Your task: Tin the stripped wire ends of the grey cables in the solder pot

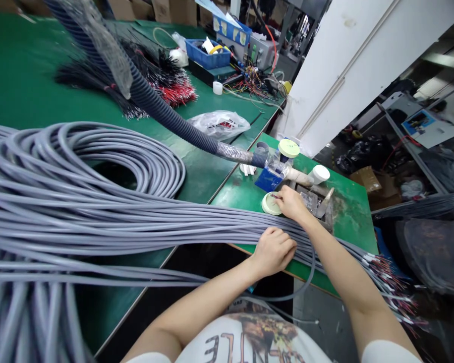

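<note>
My right hand (293,202) is closed in a pinch over a small round pale tub (268,205). Thin dark reddish wire ends (275,196) stick out from its fingertips above the tub's opening. My left hand (275,250) rests curled on the near edge of a long bundle of grey cables (219,222); whatever lies inside its fingers is hidden. One grey cable (310,275) loops below the bundle and goes up behind my right forearm. Stripped, coloured wire ends (391,282) fan out at the bundle's right end.
A ribbed hose (166,116) crosses to a blue nozzle piece (268,179) by a soiled metal fixture (310,201). White tub (320,174) and yellow-lidded jar (288,148) stand behind. Large cable coils (98,151), black-red wire bundles (177,91) and a plastic bag (221,124) lie left.
</note>
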Available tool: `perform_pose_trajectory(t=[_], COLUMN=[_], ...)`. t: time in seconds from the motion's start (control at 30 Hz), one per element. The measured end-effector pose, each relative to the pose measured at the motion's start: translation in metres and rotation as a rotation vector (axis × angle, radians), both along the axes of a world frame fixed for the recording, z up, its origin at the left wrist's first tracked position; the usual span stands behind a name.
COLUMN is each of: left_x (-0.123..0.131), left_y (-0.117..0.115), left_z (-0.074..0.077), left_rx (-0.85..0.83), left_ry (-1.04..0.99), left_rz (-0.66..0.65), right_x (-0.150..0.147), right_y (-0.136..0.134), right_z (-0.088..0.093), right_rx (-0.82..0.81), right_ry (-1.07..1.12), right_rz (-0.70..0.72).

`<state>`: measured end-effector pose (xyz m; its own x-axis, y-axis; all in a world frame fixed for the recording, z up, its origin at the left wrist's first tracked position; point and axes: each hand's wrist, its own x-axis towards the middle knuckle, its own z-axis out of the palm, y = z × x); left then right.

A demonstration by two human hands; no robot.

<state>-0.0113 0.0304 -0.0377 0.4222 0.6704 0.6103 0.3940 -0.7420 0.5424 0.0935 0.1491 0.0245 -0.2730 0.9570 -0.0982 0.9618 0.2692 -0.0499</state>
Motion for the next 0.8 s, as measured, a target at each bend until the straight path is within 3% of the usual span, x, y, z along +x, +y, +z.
perform_pose_trajectory(t=[0.23, 0.4, 0.6, 0.8], left_x=[-0.001, -0.002, -0.002, -0.002], left_y=[0.0, 0.0, -0.001, -0.001], left_z=[0.001, 0.002, 0.001, 0.002], left_rx=[-0.008, -0.013, -0.048, -0.057], left_ry=[0.003, -0.003, -0.03, -0.045], left_rz=[0.002, -0.02, -0.03, -0.038], right_x=[0.006, 0.06, 0.133, 0.154], right_y=[-0.004, -0.004, 0.001, 0.005], right_z=[0.012, 0.027, 0.006, -0.015], right_rx=[0.03, 0.155, 0.175, 0.174], right_ry=[0.024, 0.13, 0.051, 0.034], right_rz=[0.015, -0.062, -0.312, -0.378])
